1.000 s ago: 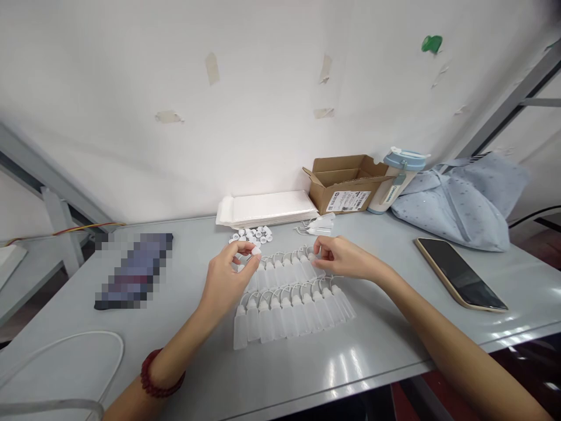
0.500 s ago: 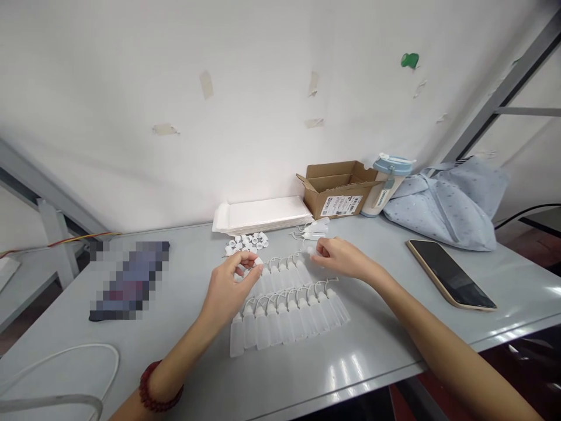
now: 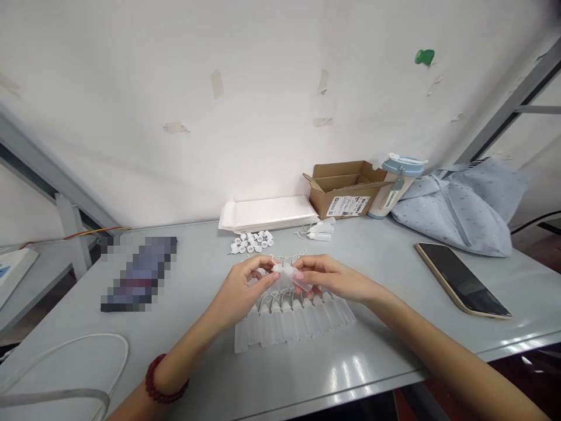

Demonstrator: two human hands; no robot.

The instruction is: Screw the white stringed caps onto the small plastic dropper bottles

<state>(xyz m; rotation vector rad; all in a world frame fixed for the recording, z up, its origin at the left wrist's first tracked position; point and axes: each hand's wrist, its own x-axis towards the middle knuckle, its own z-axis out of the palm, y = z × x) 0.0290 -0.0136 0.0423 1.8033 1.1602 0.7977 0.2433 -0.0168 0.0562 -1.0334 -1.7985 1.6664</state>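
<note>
Between thumb and fingers, my left hand [image 3: 245, 286] pinches a small white cap [image 3: 277, 268]. My right hand [image 3: 331, 276] grips a translucent plastic bottle [image 3: 300, 277], tilted with its neck toward the cap. Cap and neck are close together; I cannot tell whether they touch. Below the hands lies a row of similar bottles [image 3: 287, 324] with thin looped strings at their necks. Another row behind it is mostly hidden by my hands. Farther back is a loose pile of white caps [image 3: 252, 242]. A few more bottles [image 3: 321, 236] lie to its right.
White padded envelopes [image 3: 269, 213] are stacked by the wall. Beside them stand an open cardboard box [image 3: 346, 190], a blue-lidded cup [image 3: 394, 187] and a pale blue bag [image 3: 456, 210]. A phone [image 3: 462, 279] lies right, a blurred dark item [image 3: 140, 275] left, a white cable [image 3: 118, 362] front left.
My right hand has moved left and nearer, bringing a bottle up to the cap. My left hand has shifted slightly right with its cap. The view has turned a little.
</note>
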